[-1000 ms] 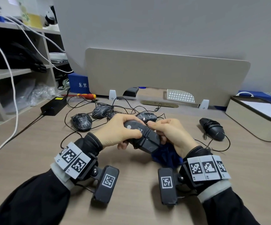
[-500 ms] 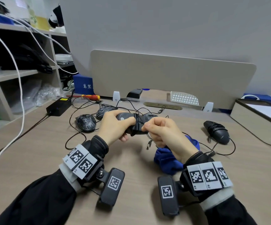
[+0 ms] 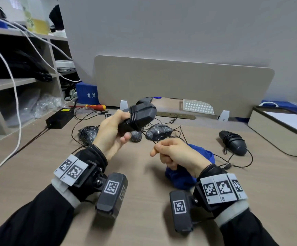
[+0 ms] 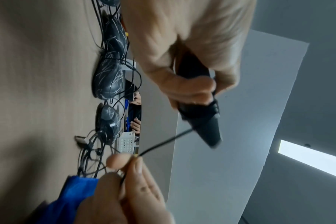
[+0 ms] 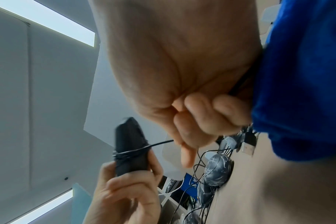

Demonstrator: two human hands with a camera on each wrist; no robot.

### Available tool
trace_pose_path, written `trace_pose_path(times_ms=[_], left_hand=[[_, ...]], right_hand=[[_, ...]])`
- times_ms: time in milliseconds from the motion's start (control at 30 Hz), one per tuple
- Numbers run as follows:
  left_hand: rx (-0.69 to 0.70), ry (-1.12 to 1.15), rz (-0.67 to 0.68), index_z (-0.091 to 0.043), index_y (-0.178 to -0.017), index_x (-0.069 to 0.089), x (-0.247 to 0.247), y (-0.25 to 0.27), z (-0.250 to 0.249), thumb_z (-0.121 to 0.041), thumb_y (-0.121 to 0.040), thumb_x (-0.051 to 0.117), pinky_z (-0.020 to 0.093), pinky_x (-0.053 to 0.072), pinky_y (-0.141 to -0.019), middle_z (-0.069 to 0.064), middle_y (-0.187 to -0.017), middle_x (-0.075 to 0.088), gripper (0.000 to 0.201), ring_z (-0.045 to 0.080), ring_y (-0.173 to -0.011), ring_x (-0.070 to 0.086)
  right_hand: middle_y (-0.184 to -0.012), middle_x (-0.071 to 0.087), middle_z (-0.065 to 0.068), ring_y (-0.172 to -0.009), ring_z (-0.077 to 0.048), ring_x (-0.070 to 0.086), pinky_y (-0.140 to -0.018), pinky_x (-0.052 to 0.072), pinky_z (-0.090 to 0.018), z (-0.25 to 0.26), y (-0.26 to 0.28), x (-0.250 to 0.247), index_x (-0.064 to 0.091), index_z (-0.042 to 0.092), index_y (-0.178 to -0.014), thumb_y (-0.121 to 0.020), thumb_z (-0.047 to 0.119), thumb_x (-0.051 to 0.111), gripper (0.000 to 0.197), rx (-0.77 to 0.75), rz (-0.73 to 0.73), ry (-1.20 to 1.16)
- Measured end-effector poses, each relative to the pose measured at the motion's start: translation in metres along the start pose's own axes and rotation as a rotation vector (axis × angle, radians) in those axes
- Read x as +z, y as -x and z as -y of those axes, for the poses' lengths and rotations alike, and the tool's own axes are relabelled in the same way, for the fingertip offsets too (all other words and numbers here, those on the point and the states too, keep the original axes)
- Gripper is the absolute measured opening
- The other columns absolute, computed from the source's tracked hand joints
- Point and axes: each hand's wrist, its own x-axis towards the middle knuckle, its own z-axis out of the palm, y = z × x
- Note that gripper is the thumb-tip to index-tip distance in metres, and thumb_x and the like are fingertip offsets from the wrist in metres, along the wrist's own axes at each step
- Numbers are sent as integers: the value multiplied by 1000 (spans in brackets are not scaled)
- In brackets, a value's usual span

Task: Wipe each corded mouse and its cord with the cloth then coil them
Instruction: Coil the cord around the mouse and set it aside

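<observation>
My left hand [image 3: 112, 134] grips a black corded mouse [image 3: 140, 116] raised above the desk, its cord wound several times round the body [image 5: 130, 153]. A free length of that cord [image 4: 163, 142] runs down to my right hand [image 3: 172, 153], which pinches it between thumb and fingers. The blue cloth [image 3: 185, 176] is bunched under my right hand and seems tucked into its palm [image 5: 301, 78]. Patterned grey mice [image 3: 159, 132] lie behind with tangled cords. A black mouse [image 3: 233, 142] with its cord wrapped round it lies to the right.
A beige divider panel [image 3: 183, 84] stands at the back of the wooden desk [image 3: 37, 166]. At left are shelves [image 3: 19, 80], a black power brick [image 3: 59, 118], a screwdriver [image 3: 95, 107] and white cables. A beige box [image 3: 282, 128] sits at far right.
My left hand has lifted the black mouse up and away from the desk. My right hand has drawn apart from it, pulling the cord's free end downward; the cloth shows more.
</observation>
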Motion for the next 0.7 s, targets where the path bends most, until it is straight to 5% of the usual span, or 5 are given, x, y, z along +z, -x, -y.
trace_pose_path(times_ms=[133,200,333,467,700], left_hand=[[20,-290,379,15,-101,56,6,12,7,-22,-64,66,12,26,-30,17,-67,50,52,15,-29,36],[26,-471,438,3,-103,65,9,18,7,-13,-67,67,14,30,-30,17,-66,58,40,18,-28,41],[50,-687,378,-5,-104,69,10,17,6,2,-84,67,18,33,-31,16,-67,64,21,20,-31,46],[29,-685,235,-2,-100,67,11,13,12,-2,-88,64,18,34,-31,17,-64,61,13,19,-31,47],[69,-602,11,0,-96,67,10,5,16,-6,-85,66,21,40,-34,14,-64,62,13,23,-34,51]], right_hand=[[-47,43,3,-40,-10,29,-40,22,-19,-1,1,-8,61,7,-75,-98,10,56,23,16,-172,15],[-55,46,-5,-44,-13,34,-41,23,-18,-3,-2,-13,64,6,-71,-93,3,59,23,8,-263,-5],[-46,46,12,-40,-2,35,-40,27,-12,-4,-2,-22,70,5,-74,-90,17,71,20,-74,-386,-55],[-48,54,15,-40,2,42,-43,31,-7,4,0,-18,70,4,-75,-95,14,65,24,-244,-433,-77],[-47,48,12,-45,-1,36,-46,30,-10,6,-1,-4,72,-4,-89,-100,9,55,24,-388,-243,-3]])
